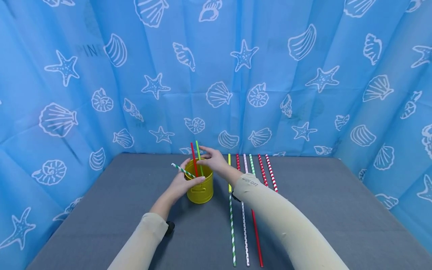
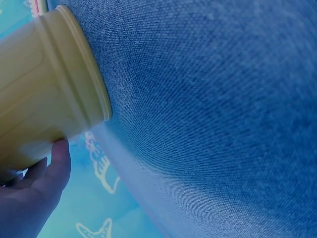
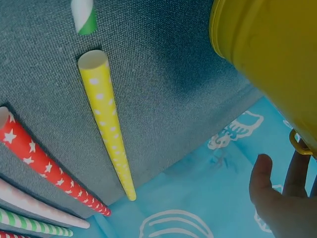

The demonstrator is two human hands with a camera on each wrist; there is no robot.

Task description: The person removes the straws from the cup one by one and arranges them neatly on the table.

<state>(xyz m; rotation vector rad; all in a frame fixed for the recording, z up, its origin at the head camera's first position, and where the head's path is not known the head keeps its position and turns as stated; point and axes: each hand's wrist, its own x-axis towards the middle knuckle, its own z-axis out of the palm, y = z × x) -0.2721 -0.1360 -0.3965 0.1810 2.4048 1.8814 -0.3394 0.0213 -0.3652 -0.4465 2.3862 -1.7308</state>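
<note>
A yellow metal bucket (image 1: 200, 195) stands on the grey cloth. In it lean a red straw (image 1: 193, 155), a lime-green straw (image 1: 197, 147) and a green-and-white striped straw (image 1: 181, 169), the last one tilting left. My left hand (image 1: 177, 186) grips the bucket's left side, thumb in front; the left wrist view shows its fingers (image 2: 60, 161) against the bucket wall. Over the right rim is my right hand (image 1: 216, 161), its thumb and fingers beside the lime-green straw. Whether they pinch that straw is unclear. The right wrist view shows some fingers near the bucket's small ring (image 3: 298, 144).
Right of the bucket lie several patterned straws in two rows, among them a yellow dotted straw (image 1: 229, 172), a green-striped straw (image 1: 232, 228) and a red straw (image 1: 257, 240). My right forearm crosses above them. A blue shell-print curtain (image 1: 216, 75) surrounds the table's back and sides.
</note>
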